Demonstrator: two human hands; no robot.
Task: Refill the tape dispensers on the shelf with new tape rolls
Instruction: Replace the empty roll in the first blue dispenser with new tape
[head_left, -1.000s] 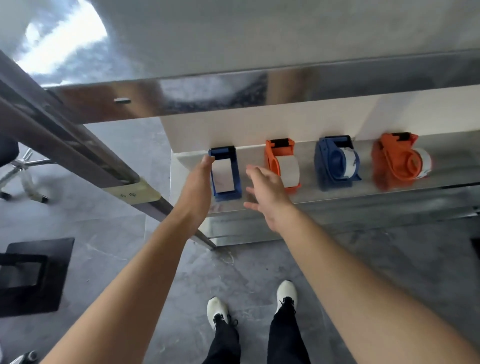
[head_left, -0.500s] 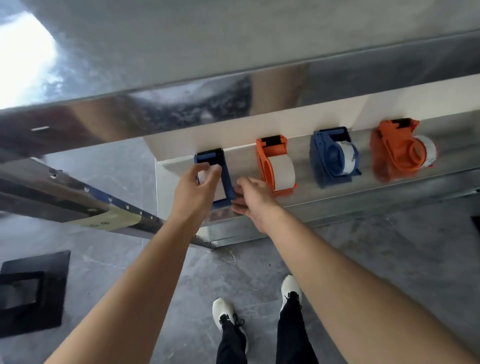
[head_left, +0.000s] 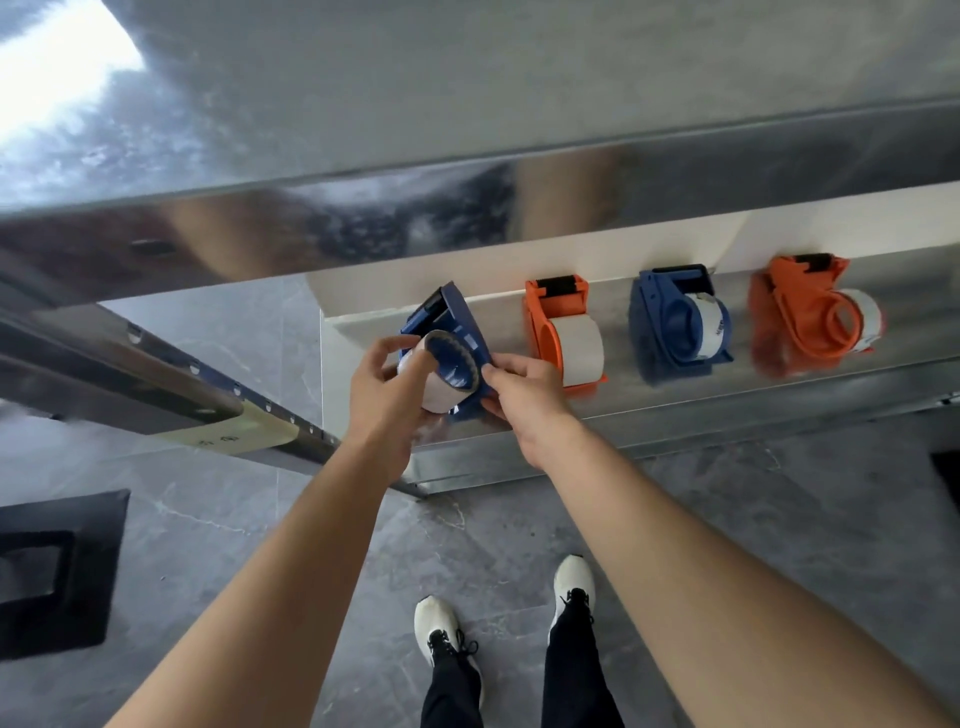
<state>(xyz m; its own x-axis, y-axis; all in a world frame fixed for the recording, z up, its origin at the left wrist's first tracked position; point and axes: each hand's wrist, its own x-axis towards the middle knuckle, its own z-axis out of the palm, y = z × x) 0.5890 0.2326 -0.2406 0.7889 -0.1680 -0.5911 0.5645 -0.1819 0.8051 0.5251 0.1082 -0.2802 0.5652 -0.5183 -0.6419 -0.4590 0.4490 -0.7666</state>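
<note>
Four tape dispensers sit in a row on a metal shelf (head_left: 727, 395). The leftmost blue dispenser (head_left: 457, 332) is tilted up off the shelf between my hands. My left hand (head_left: 387, 387) curls around its tape roll (head_left: 439, 384) from the left. My right hand (head_left: 524, 395) pinches the dispenser's right side plate. To the right stand an orange dispenser (head_left: 563, 338) with a white roll, a second blue dispenser (head_left: 678, 325) and a second orange dispenser (head_left: 813, 314), both lying on their sides with rolls in them.
A shiny metal shelf edge (head_left: 467, 208) overhangs above the row. A slanted metal beam (head_left: 156, 374) with a yellow label runs at the left. A black object (head_left: 57, 571) lies on the grey floor at the left. My white shoes (head_left: 571, 587) stand below.
Both hands reached the leftmost blue dispenser, took hold of it and tilted it up from flat on the shelf. The left hand now wraps the roll.
</note>
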